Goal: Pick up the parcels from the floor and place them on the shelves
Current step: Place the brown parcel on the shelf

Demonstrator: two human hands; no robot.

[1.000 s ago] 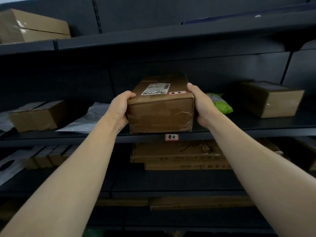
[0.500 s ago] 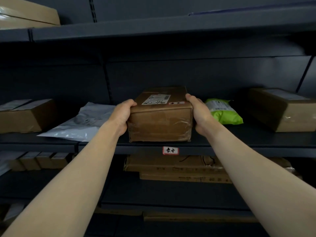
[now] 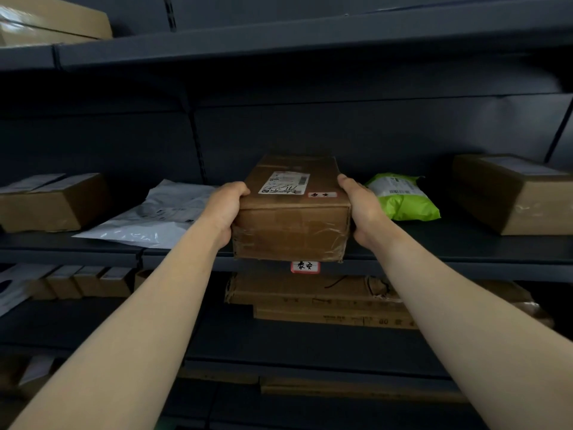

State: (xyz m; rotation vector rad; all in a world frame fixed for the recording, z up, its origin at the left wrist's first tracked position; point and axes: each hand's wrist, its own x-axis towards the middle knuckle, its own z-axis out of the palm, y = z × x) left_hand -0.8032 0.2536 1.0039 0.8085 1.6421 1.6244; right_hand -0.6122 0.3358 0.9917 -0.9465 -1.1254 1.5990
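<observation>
A taped cardboard parcel (image 3: 291, 209) is clamped between the left hand (image 3: 224, 209) and right hand (image 3: 361, 209), each grip pressed against a side. It is set at the middle shelf's (image 3: 465, 256) front edge. It is judged stiff, moderately light, and best held by its sides.

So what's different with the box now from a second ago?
Not much. Both hands, left hand and right hand, grip the brown box by its sides as before, its front edge at the shelf lip. It may have slid slightly deeper. The white bag and green bag stayed put.
</observation>
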